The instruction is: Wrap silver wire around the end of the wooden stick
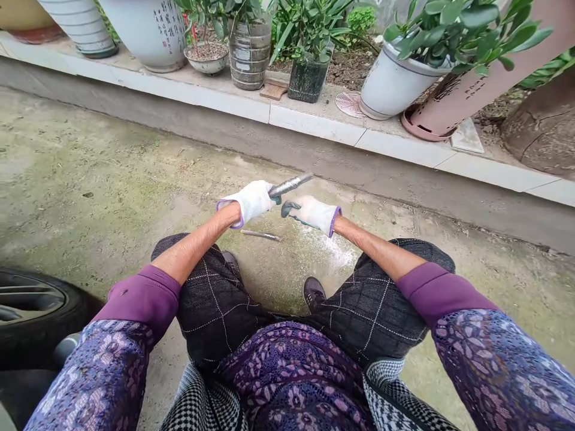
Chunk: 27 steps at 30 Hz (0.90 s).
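Observation:
Both of my hands wear white gloves with grey fingertips and purple cuffs. My left hand is closed round one end of a grey, scaly fish, which sticks out to the upper right above the concrete ground. My right hand is just right of it, fingers curled with the fingertips close to the fish; whether it holds anything is hidden. A thin grey knife-like object lies on the ground below my hands, between my knees. Pale flecks cover the ground by my right knee.
A raised tiled ledge runs across the back with several pots: a large white pot, a dark ribbed pot, a black pot and a tilted white pot. A car tyre sits at the left.

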Motion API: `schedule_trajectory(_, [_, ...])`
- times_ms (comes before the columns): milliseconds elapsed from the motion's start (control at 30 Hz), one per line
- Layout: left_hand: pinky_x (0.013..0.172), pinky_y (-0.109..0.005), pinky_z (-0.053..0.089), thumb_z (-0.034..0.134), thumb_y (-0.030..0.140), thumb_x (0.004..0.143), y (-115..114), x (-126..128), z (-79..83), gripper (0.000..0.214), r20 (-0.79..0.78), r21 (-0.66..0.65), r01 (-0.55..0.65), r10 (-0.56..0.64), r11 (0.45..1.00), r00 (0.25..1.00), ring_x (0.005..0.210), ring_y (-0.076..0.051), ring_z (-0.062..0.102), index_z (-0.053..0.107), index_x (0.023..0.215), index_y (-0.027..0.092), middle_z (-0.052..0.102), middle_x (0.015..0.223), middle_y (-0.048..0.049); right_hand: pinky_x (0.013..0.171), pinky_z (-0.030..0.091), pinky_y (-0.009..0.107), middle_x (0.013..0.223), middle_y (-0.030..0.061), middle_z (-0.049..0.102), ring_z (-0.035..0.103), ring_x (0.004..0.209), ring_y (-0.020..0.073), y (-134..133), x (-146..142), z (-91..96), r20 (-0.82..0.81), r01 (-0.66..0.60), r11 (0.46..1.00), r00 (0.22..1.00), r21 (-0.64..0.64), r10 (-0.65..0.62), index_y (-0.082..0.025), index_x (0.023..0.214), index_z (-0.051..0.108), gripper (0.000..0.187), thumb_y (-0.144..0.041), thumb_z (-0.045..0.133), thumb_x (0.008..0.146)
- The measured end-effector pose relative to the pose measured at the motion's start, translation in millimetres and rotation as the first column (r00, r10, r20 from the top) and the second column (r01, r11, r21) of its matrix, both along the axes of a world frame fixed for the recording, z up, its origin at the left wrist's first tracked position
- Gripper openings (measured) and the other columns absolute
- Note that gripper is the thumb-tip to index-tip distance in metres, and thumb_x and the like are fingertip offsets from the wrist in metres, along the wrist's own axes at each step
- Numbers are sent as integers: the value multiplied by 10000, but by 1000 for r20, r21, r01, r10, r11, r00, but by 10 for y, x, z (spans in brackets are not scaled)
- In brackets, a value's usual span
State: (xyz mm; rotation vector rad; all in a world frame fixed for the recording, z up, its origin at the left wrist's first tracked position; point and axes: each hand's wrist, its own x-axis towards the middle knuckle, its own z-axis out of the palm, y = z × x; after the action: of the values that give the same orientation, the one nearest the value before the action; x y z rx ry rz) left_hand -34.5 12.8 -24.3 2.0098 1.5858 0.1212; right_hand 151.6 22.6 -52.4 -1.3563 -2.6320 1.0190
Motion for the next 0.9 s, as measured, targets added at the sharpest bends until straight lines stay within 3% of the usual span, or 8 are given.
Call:
schedule_trajectory(133, [742,-290,509,531,289,898,77,32,-37,294,-329,53,5,13,999,944,757,-192,642,743,1027,130,676,787,-70,754,428,229,944,49,743,604,807,144,-187,-107,98,-1,-47,997,999,53,47,-144,973,754,294,-176,468,910])
schedule_trajectory(367, [856,-405,543,520,113,889,100,143,-116,313,-555,120,69,9,990,832,968,-315,702,736,1114,91,732,1007,-194,676,379,256,884,68,738,586,727,149,-327,34,327,161,-112,982,983,155,87,-137,993,746,286,-226,479,943])
schedule_trajectory(467, [851,-422,548,551,63,858,30,183,-104,298,-651,58,176,-97,983,753,1006,-352,711,741,1088,60,734,1014,-233,657,370,275,874,70,738,609,730,166,-299,181,366,233,-117,969,970,217,64,-162,1026,734,295,-252,461,959])
schedule_trajectory(533, [844,-433,547,551,36,846,-66,231,-105,274,-676,-33,282,-229,959,701,991,-360,720,752,1032,57,740,974,-243,660,374,287,881,85,744,635,759,186,-233,279,350,259,-89,962,966,258,20,-173,1045,727,278,-264,482,949])
schedule_trajectory(667, [813,-450,544,535,-3,822,-284,321,-154,290,-648,-175,514,-491,840,582,920,-364,738,748,998,84,745,868,-218,693,394,307,901,136,753,664,813,225,-26,390,218,269,-45,958,963,283,-34,-150,1037,730,251,-252,535,917])
schedule_trajectory(767, [771,-427,542,519,48,851,-340,304,-158,334,-627,-112,556,-493,823,604,866,-349,743,719,1105,133,740,819,-177,679,404,303,915,127,749,655,786,220,148,393,101,281,-28,961,958,277,-54,-158,1037,732,269,-256,510,919])
schedule_trajectory(900, [746,-365,528,477,193,923,-271,187,-26,367,-558,20,420,-338,908,758,841,-297,737,674,1232,194,734,833,-132,660,419,249,897,53,727,601,730,160,272,323,19,139,50,983,987,177,-76,-170,997,741,286,-203,477,889])
